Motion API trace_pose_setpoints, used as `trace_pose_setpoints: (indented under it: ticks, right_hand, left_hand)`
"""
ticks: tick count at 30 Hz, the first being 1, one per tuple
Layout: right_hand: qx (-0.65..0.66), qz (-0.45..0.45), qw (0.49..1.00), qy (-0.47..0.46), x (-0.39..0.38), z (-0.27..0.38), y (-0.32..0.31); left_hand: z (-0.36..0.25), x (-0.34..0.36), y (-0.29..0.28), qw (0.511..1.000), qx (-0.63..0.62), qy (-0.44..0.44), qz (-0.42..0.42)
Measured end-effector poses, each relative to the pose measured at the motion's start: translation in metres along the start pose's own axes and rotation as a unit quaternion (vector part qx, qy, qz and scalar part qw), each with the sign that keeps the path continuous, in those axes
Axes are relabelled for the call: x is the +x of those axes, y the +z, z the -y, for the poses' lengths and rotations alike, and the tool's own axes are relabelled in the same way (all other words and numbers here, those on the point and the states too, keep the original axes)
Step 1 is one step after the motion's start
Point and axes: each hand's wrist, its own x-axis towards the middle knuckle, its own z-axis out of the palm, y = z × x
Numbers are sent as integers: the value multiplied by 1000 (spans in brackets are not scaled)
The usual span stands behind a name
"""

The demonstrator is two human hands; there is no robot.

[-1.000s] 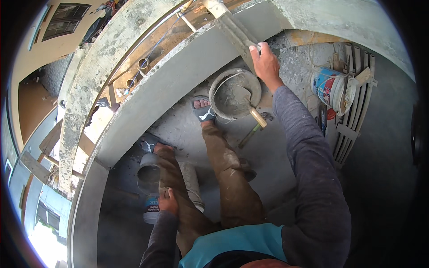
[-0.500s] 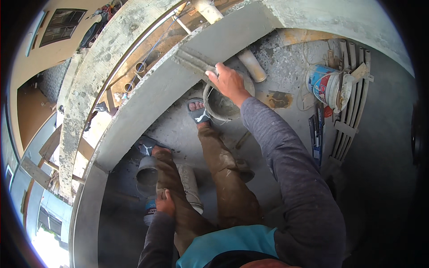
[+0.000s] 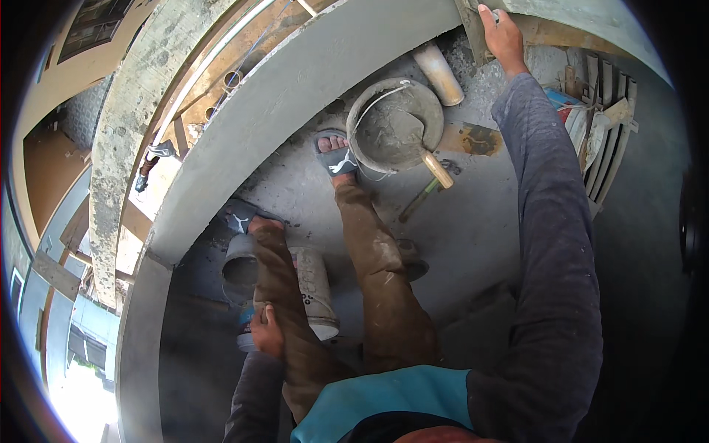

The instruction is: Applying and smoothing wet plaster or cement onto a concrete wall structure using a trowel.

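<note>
My right hand is closed round a long grey plastering float, which stands against the far end of the curved, smooth grey wall. Beside my left knee my left hand rests on the brown trouser leg, its fingers partly hidden and no tool visible in it. Grey mortar fills the bottom of a round bucket by my right foot. In this bucket lies a trowel, its wooden handle leaning out over the rim.
A hammer lies beside the bucket, and a pale pipe lies behind it. Long grey pipes and a paint bucket stand at the right. More buckets surround my left leg. Beyond the wall is a lower level.
My right hand has swept the float from the middle of the wall to its far right end. The mortar bucket and the trowel in it have come into clear sight. My left hand stays at the knee.
</note>
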Motion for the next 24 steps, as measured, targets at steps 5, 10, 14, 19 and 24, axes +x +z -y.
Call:
trace_pose_setpoints:
  ticks: [5, 10, 14, 19, 24]
  right_hand:
    - [-128, 43, 990, -33, -68, 9, 49]
    - [-48, 126, 990, -41, -211, 85, 106]
    - [-55, 337, 913, -223, -278, 114, 130]
    - [1, 118, 986, -119, -245, 117, 106]
    - [-70, -15, 997, 35, -131, 70, 84]
  left_hand:
    - [8, 8, 1, 998, 56, 30, 1]
    - [-15, 8, -8, 999, 46, 12, 24]
    - [-17, 19, -21, 996, 72, 24, 44]
    - [-23, 9, -33, 998, 64, -15, 23]
    - [16, 17, -20, 999, 27, 15, 9]
